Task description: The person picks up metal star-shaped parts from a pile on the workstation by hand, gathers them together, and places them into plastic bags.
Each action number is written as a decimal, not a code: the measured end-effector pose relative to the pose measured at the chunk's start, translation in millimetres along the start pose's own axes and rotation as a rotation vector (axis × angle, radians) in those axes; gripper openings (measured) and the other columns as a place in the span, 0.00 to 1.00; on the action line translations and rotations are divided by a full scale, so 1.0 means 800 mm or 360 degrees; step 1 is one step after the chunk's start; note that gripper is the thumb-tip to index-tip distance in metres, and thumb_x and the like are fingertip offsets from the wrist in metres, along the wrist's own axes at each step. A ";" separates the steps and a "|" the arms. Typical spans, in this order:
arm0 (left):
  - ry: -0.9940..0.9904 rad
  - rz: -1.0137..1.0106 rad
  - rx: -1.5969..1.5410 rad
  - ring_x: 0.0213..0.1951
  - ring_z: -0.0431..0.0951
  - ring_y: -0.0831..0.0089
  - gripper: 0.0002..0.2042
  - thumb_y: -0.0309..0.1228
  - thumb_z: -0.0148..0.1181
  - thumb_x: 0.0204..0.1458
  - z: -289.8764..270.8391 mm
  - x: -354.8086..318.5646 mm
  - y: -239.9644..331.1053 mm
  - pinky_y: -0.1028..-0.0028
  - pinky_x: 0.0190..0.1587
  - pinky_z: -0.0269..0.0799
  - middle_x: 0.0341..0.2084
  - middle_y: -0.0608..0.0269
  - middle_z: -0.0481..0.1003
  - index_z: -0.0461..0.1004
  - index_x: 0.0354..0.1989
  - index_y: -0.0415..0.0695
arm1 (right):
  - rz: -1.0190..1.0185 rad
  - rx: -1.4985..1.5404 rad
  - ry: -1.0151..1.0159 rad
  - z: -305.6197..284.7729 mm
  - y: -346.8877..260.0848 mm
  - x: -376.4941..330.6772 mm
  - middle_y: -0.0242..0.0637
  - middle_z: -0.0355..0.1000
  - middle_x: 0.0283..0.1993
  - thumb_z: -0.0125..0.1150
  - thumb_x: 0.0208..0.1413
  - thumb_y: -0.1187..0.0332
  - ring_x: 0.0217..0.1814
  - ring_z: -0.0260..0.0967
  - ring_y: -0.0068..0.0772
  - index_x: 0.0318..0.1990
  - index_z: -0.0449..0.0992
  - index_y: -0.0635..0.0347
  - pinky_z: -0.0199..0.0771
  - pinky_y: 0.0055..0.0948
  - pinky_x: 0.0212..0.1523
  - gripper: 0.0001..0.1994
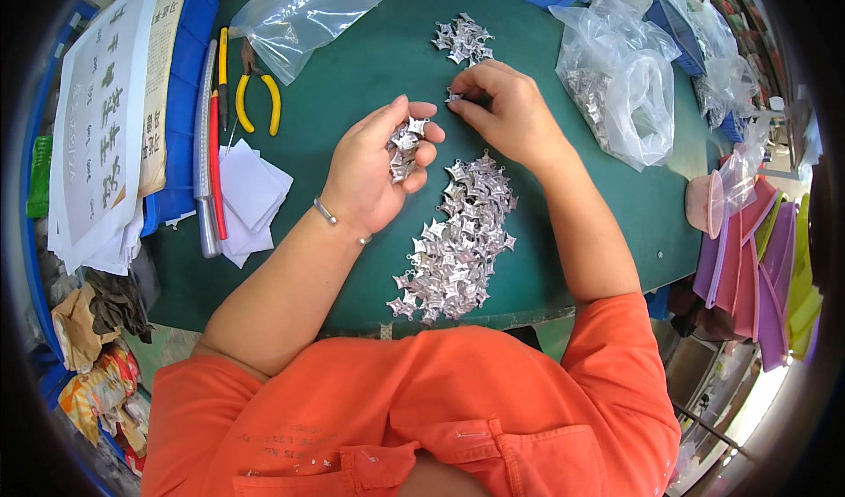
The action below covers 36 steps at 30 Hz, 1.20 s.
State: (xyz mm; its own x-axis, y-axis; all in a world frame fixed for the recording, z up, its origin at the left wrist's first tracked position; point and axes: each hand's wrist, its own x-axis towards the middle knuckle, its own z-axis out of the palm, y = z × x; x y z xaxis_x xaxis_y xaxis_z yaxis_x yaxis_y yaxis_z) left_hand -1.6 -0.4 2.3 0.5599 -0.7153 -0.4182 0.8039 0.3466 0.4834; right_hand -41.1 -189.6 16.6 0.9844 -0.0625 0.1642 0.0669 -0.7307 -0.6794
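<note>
My left hand (374, 158) is cupped, palm up, with its fingers curled round a handful of silver star-shaped metal charms (405, 149). To its right, my right hand (502, 105) pinches a single silver charm (453, 97) between thumb and fingertips, just above the table. A large heap of the same charms (458, 242) lies between my forearms, close to the table's near edge. Beyond my right hand sits a smaller pile of charms (462, 39).
Pliers with yellow handles (275, 110), pens and white paper slips (251, 193) lie at left beside a blue bin (180, 101). A clear plastic bag (317, 13) rests at the far left. Another bag holding metal pieces (607, 101) stands at right, near a pink cup (704, 206).
</note>
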 end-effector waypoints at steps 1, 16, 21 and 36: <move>0.0011 0.0005 -0.0008 0.24 0.67 0.81 0.15 0.38 0.41 0.63 -0.001 -0.001 0.000 0.83 0.16 0.58 0.29 0.61 0.71 0.68 0.43 0.38 | 0.0007 0.0026 0.0077 -0.004 0.005 -0.001 0.42 0.72 0.33 0.60 0.45 0.80 0.33 0.73 0.37 0.34 0.74 0.66 0.73 0.30 0.35 0.06; 0.0028 0.0015 -0.0024 0.23 0.66 0.81 0.14 0.38 0.42 0.62 0.001 0.000 -0.002 0.82 0.16 0.57 0.28 0.62 0.71 0.69 0.42 0.39 | -0.0036 0.0384 -0.0425 -0.044 0.007 -0.008 0.38 0.71 0.39 0.55 0.47 0.82 0.41 0.69 0.35 0.39 0.75 0.63 0.69 0.28 0.44 0.11; 0.0023 -0.0015 -0.0042 0.23 0.66 0.81 0.14 0.38 0.42 0.63 -0.001 -0.001 0.000 0.82 0.17 0.58 0.28 0.61 0.71 0.68 0.42 0.39 | -0.0275 -0.0269 0.0191 -0.006 0.029 0.008 0.42 0.67 0.52 0.50 0.47 0.85 0.54 0.64 0.44 0.47 0.72 0.61 0.65 0.32 0.54 0.18; 0.0018 0.0032 -0.0088 0.23 0.67 0.80 0.14 0.39 0.43 0.62 -0.003 0.001 -0.002 0.81 0.17 0.59 0.28 0.61 0.71 0.68 0.42 0.39 | -0.0118 -0.0159 0.0114 -0.011 0.012 -0.020 0.40 0.72 0.36 0.59 0.47 0.81 0.37 0.71 0.34 0.38 0.75 0.64 0.70 0.27 0.38 0.09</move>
State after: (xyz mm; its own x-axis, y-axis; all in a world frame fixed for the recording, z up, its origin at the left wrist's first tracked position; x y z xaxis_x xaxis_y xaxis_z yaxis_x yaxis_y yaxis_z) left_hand -2.3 -0.1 -0.5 0.5782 -0.7008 -0.4178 0.8020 0.3941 0.4488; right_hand -57.7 -201.5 13.7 0.9631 -0.0514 0.2642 0.1191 -0.7989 -0.5895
